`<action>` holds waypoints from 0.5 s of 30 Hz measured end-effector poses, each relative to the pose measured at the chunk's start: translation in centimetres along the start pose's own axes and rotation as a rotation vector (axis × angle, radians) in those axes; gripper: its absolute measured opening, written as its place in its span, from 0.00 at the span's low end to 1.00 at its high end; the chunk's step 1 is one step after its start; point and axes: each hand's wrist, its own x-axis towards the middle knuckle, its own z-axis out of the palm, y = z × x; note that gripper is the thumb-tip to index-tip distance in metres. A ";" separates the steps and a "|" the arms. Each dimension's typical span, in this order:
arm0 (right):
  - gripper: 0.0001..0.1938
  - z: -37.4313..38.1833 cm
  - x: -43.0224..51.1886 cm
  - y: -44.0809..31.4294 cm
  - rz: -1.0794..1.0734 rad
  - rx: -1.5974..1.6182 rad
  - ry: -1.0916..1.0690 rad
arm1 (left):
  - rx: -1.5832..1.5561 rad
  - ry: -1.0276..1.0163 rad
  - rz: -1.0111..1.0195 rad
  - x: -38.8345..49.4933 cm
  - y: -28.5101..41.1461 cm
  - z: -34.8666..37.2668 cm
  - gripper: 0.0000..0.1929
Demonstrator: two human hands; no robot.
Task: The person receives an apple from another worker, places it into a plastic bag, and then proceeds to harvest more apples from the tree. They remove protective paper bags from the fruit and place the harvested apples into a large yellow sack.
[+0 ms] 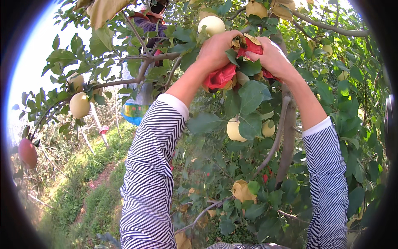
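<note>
Both my hands are raised among the leaves at the top centre. My left hand point(217, 51) is closed on tan and red paper bag material, with a crumpled red paper piece point(221, 76) hanging just below it. My right hand point(270, 57) grips another part of the red paper point(251, 48) between thumb and fingers. Leaves partly cover the paper, and whether fruit is inside cannot be seen. A pale yellow apple point(212, 25) hangs right above my left hand. Below the hands hangs another pale apple point(236, 129), partly behind a leaf.
A bare branch point(130, 81) reaches left to pale apples point(79, 105). A reddish apple point(28, 153) hangs at the far left. The trunk point(287, 133) stands below my right hand. Tan paper bags point(244, 190) hang lower and overhead. Behind the branches stands another person point(150, 29).
</note>
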 end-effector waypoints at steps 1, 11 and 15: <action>0.22 0.5 0.0 0.1 -0.015 -0.018 0.035 | 0.003 -0.018 -0.013 -0.2 -0.1 -0.3 0.20; 0.19 1.4 1.5 0.8 0.070 -0.126 0.155 | 0.003 -0.032 -0.014 -0.3 -0.2 -0.7 0.23; 0.20 0.7 1.3 -0.8 0.139 -0.218 0.011 | 0.120 -0.013 0.031 0.2 -0.8 -0.2 0.26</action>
